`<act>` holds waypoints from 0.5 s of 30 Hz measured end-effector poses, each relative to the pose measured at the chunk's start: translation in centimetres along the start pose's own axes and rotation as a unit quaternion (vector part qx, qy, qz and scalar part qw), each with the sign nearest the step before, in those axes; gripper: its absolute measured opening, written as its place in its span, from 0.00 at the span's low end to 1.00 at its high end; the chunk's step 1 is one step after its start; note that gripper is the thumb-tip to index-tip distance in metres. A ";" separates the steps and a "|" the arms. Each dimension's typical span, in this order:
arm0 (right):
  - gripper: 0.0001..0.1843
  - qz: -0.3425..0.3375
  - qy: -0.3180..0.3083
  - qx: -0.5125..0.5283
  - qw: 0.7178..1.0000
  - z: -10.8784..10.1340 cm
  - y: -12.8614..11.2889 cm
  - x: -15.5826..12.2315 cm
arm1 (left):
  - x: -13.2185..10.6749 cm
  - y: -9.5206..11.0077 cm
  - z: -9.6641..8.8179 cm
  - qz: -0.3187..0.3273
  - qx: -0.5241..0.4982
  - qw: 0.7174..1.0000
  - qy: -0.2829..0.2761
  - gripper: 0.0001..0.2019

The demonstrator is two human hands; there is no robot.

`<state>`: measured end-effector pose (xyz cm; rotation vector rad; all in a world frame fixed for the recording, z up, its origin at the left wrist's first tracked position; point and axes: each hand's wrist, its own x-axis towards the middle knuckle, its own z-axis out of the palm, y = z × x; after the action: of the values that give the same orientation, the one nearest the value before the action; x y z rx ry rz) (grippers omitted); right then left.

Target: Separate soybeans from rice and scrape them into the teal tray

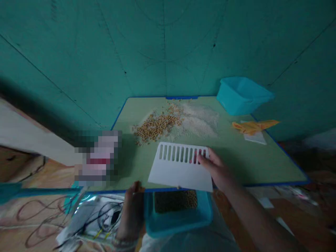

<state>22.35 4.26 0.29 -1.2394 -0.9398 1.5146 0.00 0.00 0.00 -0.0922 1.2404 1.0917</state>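
Note:
My right hand [214,166] is closed round the right end of a white slotted plastic scoop [180,173], thumb on top and pinkish-red showing through the slots. The scoop is tilted over the table's near edge. Directly below it sits a teal plastic tray [181,222], with dark small grains and round tan beans inside. My left hand [132,203] is closed at the tray's left rim; its lower fingers are hidden. Beyond the scoop, golden-brown round beans [154,126] lie in a pile on the table, and pale fine grains [201,120] spread to their right.
The pale green table [262,162] has a blue edge and meets a green wall. A turquoise bin [241,96] stands at back right, near an orange cloth [254,126] on a white sheet. At left is a blurred-out box [101,157]; cables [105,217] lie below.

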 end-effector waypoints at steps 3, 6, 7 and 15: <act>0.13 0.004 -0.018 0.017 1.000 -0.1 -0.1 -0.3 | 0.4 -0.2 -0.5 0.013 0.003 1.000 -0.022 0.07; 0.11 -0.009 -0.020 0.027 0.999 0.0 -0.1 -0.7 | 0.5 -0.3 -0.6 0.032 -0.009 0.999 -0.039 0.04; 0.10 -0.014 -0.020 0.030 0.999 0.1 -0.1 -0.7 | 0.4 -0.2 -0.6 0.036 -0.016 0.998 -0.043 0.03; 0.12 -0.017 0.111 0.160 0.981 0.1 0.0 -0.6 | 0.8 -0.3 -0.6 0.034 -0.022 0.999 -0.018 0.04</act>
<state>22.26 3.74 0.50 -1.1233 -0.5443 1.4030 -0.30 -0.05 -0.98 -0.0637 1.1949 1.1738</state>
